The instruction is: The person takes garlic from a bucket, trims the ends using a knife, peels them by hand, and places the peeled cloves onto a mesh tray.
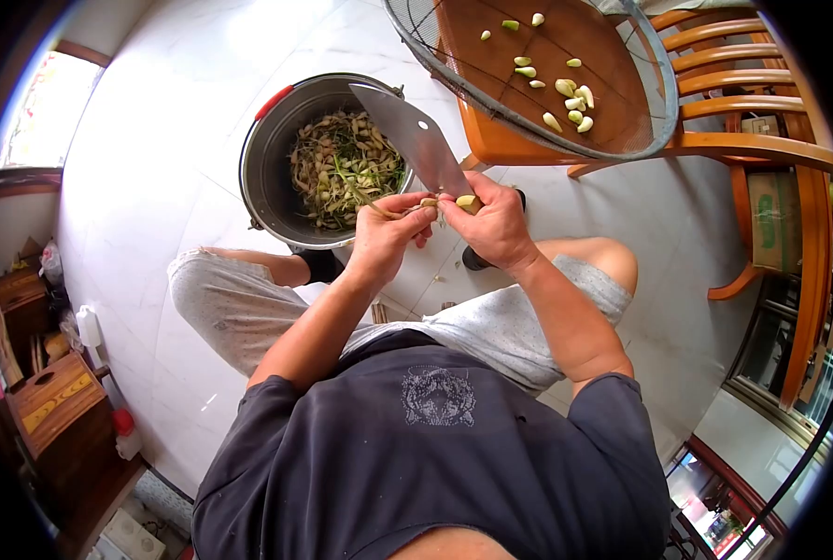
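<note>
My right hand (pixel 496 226) is closed round the handle of a cleaver (pixel 420 142), whose broad blade slants up and left over the bucket's rim. My left hand (pixel 384 235) pinches a small garlic bulb (pixel 428 202) with a dry stem trailing from it. Both sets of fingertips meet at the bulb, close to the heel of the blade. Just below them stands a metal bucket (pixel 253 177) with a red grip on its handle, holding a heap of unpeeled garlic (pixel 337 154) with dry and green stems.
At the upper right, a round mesh sieve (pixel 664 103) with several peeled cloves (pixel 566 87) rests on a wooden chair (pixel 491 140). Another slatted chair back (pixel 729 61) stands beside it. A wooden cabinet (pixel 57 401) is at the far left. Bits of peel lie on the tiled floor (pixel 183 308).
</note>
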The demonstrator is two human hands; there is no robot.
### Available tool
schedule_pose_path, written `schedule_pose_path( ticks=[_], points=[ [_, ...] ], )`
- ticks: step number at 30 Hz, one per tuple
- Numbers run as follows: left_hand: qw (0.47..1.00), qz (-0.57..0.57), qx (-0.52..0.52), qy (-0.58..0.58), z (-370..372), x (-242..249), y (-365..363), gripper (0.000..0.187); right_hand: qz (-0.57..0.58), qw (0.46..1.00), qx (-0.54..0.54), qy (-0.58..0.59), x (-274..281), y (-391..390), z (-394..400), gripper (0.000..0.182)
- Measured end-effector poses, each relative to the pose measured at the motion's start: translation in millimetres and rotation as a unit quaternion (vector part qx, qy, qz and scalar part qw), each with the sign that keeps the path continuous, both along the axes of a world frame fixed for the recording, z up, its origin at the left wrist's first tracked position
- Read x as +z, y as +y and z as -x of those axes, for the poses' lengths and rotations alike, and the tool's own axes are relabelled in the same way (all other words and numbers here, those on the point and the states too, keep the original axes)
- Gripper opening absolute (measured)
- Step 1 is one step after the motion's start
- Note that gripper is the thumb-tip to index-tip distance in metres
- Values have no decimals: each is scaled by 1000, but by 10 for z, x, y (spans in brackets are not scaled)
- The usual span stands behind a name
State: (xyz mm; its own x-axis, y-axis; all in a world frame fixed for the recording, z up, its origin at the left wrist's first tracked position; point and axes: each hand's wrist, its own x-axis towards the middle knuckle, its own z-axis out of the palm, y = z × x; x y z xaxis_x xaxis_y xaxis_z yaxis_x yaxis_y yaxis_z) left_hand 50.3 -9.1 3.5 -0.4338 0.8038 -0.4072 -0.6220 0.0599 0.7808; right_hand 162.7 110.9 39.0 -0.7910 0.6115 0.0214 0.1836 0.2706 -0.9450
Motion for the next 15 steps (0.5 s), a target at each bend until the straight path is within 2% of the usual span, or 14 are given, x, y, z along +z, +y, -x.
schedule_pose_path(
  ticks=[3, 6, 15],
  points=[
    [999, -19, 39, -33, -41, -35, 30, 25, -25, 999, -19, -26, 28, -33, 16, 20],
    [998, -1, 68, 16, -99, -18, 52, 24, -121, 992, -21, 25, -112, -46, 34, 22],
    [991, 0, 90, 102, -193, -58, 139, 22, -160, 984, -71, -17, -157, -91, 49, 31]
  ],
)
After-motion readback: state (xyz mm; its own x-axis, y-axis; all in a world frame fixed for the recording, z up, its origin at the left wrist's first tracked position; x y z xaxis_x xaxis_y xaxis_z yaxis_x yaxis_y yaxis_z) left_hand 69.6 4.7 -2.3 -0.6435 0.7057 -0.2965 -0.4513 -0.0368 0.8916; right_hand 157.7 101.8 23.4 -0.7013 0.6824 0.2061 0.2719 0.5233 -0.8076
